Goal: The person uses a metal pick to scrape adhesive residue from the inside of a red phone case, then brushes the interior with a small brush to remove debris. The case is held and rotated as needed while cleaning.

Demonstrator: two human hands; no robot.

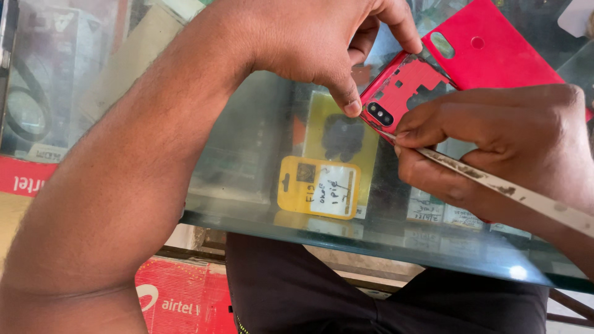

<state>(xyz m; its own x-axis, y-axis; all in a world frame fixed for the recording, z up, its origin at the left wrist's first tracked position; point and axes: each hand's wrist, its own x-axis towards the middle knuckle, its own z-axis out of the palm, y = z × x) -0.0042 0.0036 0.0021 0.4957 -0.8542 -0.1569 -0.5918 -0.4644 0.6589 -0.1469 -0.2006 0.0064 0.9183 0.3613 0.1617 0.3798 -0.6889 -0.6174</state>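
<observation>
Phone [405,86], red with its back opened and a dual camera at the corner, lies on the glass desk [260,154]. Your left hand [322,37] arches over it, thumb and forefinger pinching its top edges. Your right hand [501,136] is curled, gripping a thin metal blade [495,182] against its edge. Beside it lies a red cover [495,49].

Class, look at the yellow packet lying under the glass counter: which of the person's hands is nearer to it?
Left. The left hand presses its thumb on the red phone frame just above the yellow packet; the right hand, holding a thin tool, is farther to its right.
</observation>
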